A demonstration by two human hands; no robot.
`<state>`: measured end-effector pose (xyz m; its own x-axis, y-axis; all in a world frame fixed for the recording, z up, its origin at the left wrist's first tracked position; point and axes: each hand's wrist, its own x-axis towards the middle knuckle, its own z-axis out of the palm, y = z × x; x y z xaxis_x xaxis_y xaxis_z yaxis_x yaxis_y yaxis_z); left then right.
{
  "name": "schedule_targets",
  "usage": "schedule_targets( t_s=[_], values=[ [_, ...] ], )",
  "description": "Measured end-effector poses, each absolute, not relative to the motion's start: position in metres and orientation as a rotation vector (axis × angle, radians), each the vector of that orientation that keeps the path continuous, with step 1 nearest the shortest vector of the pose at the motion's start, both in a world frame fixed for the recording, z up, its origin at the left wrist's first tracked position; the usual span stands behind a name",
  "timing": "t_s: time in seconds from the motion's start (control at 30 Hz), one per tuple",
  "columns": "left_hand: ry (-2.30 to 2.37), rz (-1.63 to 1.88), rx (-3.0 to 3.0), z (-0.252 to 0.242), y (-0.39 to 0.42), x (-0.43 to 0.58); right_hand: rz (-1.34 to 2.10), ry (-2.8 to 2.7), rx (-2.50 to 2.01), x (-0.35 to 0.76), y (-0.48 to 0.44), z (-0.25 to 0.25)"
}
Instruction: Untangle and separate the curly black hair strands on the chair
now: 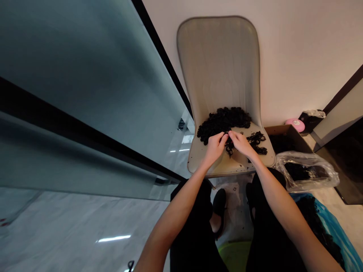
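Note:
My left hand (216, 146) and my right hand (239, 142) meet over the seat of a beige chair (221, 64). Both are closed, fingertips pinched together on a small black looped piece (229, 148) that dangles beneath them. Its exact kind is too small to make out. Just behind the hands lies a large heap of small black curled pieces (224, 121). To the right of my right hand, a smaller bunch of black pieces (257, 142) with thin strips rests on the seat. Black crumbs are scattered near the seat's front edge.
Right of the chair stand a cardboard box (295, 136) of dark contents, a clear plastic bag (310, 170) and a blue bag (337, 226), both with black pieces. A pink round object (295, 124) sits by the wall. A dark-framed glass panel (93, 83) borders the left.

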<state>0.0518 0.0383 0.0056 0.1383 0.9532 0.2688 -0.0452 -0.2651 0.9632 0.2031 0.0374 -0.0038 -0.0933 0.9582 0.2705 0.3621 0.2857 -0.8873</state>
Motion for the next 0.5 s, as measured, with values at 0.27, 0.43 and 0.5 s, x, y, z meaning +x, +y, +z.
schedule_targets(
  t_s=[0.27,0.43,0.5],
  values=[
    [0.990,1.377,1.321,0.0117,0.0314,0.0510,0.776,-1.568,-1.179,0.2048,0.0413,-0.0063],
    [1.000,1.410,1.399,0.0109,0.0291,0.0512,0.736,-1.485,-1.206,0.2011,0.0423,-0.0091],
    [0.999,1.424,1.447,0.0101,0.0293,0.0518,0.787,-1.422,-1.198,0.1978,0.0425,-0.0089]
  ],
)
